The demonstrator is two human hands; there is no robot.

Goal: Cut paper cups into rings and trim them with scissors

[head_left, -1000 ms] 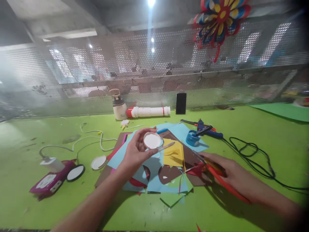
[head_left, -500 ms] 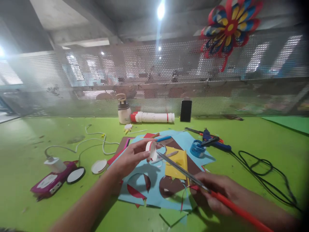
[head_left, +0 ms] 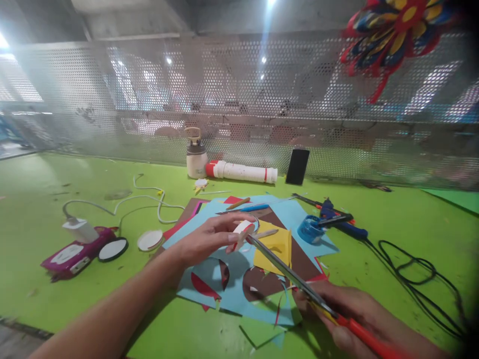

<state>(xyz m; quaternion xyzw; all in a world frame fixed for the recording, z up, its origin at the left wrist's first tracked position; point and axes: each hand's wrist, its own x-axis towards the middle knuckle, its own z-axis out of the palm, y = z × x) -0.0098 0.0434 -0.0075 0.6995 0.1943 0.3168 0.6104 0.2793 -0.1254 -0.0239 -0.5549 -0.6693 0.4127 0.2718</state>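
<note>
My left hand (head_left: pixel 202 239) is closed on a small white paper ring (head_left: pixel 243 228) with a red edge, pinched between thumb and fingers above the craft papers. In my right hand (head_left: pixel 350 306) is a pair of scissors (head_left: pixel 279 262) with long metal blades and red handles, pointing up and left. The blade tips reach the ring's near edge; whether they touch it I cannot tell. Beneath lie a blue sheet (head_left: pixel 235 276) with round cut-outs, a yellow piece (head_left: pixel 275 252) and a green scrap (head_left: pixel 258 331).
A blue tape roll (head_left: pixel 310 230) and a glue gun (head_left: pixel 346 227) with a black cord lie to the right. On the left are a purple power strip (head_left: pixel 77 252) and white discs (head_left: pixel 149 240). A white tube (head_left: pixel 245 172), a jug (head_left: pixel 196 159) and a phone (head_left: pixel 297 167) are farther back.
The scissor tips are nearer the ring's edge, and the ring has turned more edge-on in my left hand. My view has tilted down and shifted slightly left.
</note>
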